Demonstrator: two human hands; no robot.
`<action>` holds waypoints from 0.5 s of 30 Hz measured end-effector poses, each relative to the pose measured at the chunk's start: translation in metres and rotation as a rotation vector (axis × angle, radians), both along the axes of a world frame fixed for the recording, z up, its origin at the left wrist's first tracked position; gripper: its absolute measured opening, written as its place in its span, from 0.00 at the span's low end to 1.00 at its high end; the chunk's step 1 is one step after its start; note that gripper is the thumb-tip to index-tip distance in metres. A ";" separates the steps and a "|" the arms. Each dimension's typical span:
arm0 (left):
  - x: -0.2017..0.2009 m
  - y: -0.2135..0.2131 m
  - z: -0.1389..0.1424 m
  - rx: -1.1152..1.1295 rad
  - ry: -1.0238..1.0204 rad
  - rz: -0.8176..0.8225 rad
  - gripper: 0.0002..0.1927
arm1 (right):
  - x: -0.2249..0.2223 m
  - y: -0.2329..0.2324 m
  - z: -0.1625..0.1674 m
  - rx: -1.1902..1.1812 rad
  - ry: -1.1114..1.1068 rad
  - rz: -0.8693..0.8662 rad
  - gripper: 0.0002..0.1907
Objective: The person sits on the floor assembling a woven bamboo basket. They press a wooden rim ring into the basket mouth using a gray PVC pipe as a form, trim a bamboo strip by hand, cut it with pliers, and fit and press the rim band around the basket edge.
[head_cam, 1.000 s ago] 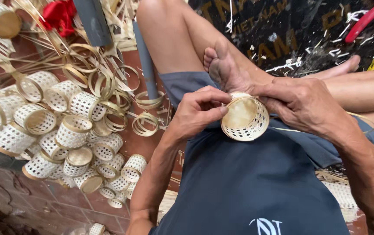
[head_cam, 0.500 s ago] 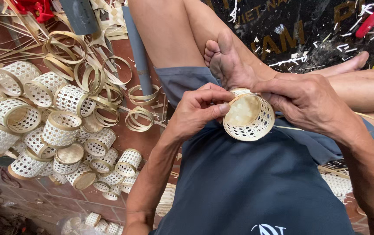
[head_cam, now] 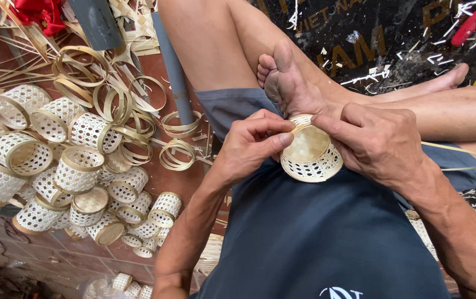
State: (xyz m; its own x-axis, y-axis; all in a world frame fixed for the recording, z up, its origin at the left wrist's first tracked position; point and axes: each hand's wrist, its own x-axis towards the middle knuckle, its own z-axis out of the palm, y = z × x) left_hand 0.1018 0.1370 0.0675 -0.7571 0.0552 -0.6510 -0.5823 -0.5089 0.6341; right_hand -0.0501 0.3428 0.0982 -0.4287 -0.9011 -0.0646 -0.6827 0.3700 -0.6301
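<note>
The right hand [head_cam: 385,145] hides the small woven basket's [head_cam: 309,155] far side; its forearm runs off-frame.

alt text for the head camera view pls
Seen from above, a seated person's left hand and right hand hold a small woven basket over their lap. A pile of similar baskets and loose bamboo rings lies on the floor beside them.
</note>
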 end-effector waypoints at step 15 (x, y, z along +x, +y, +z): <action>0.005 0.001 0.003 -0.212 0.016 -0.117 0.10 | -0.002 -0.019 0.016 0.260 0.027 0.186 0.18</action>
